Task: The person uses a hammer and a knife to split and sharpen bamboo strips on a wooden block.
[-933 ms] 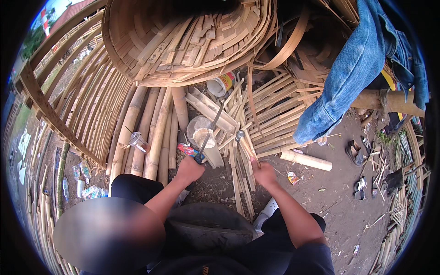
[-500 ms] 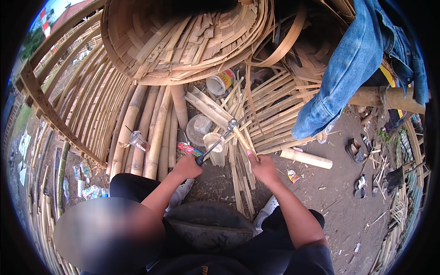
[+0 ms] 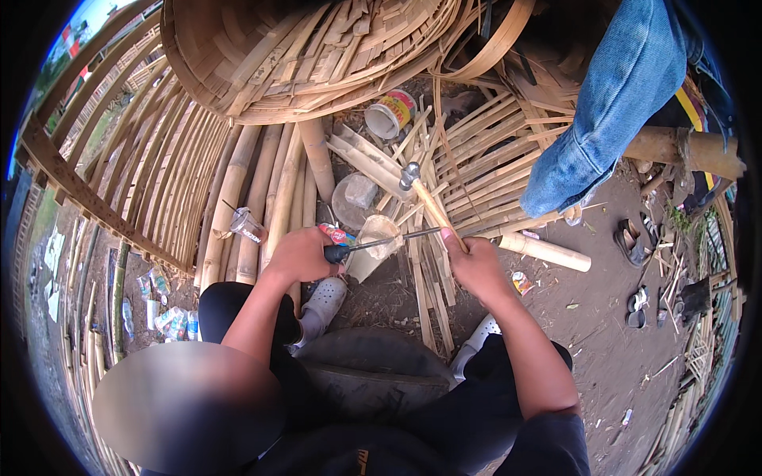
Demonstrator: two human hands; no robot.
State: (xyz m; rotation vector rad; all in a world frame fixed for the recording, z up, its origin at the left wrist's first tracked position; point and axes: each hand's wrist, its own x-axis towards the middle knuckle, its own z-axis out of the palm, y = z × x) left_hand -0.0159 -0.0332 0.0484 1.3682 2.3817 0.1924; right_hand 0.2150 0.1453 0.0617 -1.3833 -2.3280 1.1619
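Note:
My left hand [image 3: 300, 255] is closed around the dark handle of a screwdriver [image 3: 373, 244]. Its long thin shaft points right, and the tip reaches the hammer's handle close to my right thumb; whether they touch I cannot tell. In my right hand [image 3: 479, 268] is a hammer [image 3: 429, 204], gripped by its light wooden handle, its metal head tilted up and away to the left. Beneath the screwdriver lies a cut bamboo piece [image 3: 379, 232] with a pale hollow end. Split bamboo strips [image 3: 425, 293] lie on the ground between my feet.
A large woven bamboo basket [image 3: 230, 87] fills the far side. Bamboo poles [image 3: 258, 190] and a slatted bamboo frame [image 3: 87, 190] stand left. Denim clothing [image 3: 611, 103] hangs at the right over a thick pole [image 3: 683, 151]. A tub [image 3: 389, 115], a grey stone [image 3: 361, 191] and sandals [image 3: 633, 242] lie about.
The screwdriver has swung from slanting up toward the hammer head to nearly level, its tip now by the handle near my right thumb. The whole view has shifted slightly.

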